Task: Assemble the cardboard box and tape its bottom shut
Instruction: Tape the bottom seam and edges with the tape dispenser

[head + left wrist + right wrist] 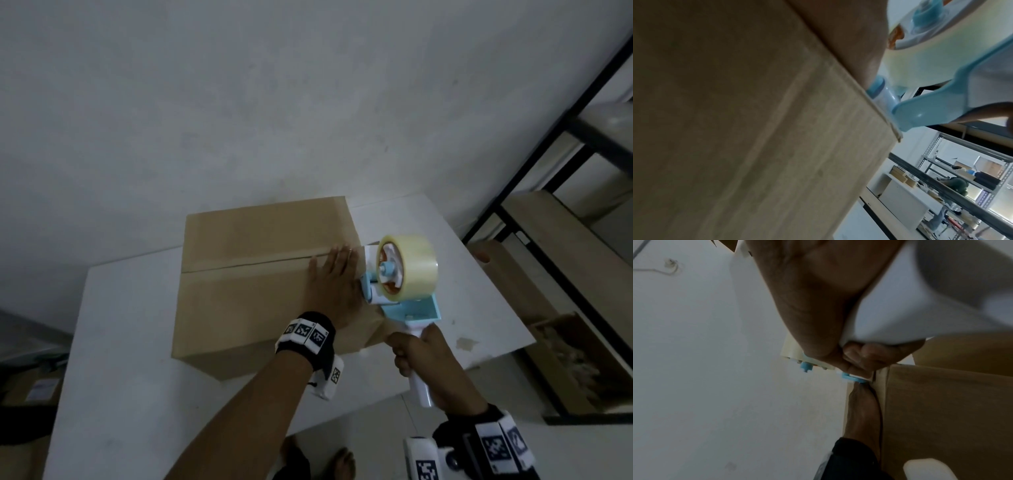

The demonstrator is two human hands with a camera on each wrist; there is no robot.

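A brown cardboard box (246, 274) sits on the white table (130, 342), flaps folded shut, with a strip of tape along the centre seam. My left hand (337, 277) lies flat with straight fingers on the box top near its right edge. My right hand (424, 356) grips the white handle of a blue and white tape dispenser (407, 308). Its roll of clear tape (407, 267) stands at the box's right edge. In the left wrist view the dispenser (941, 100) touches the box (735, 129) edge. In the right wrist view my right hand (818, 305) wraps the handle.
A black metal shelf frame (534, 192) stands to the right of the table with cardboard sheets (555, 246) on it. More cartons (30, 390) sit low at the left. A grey wall is behind the table. My bare feet (342, 459) show below the table's front edge.
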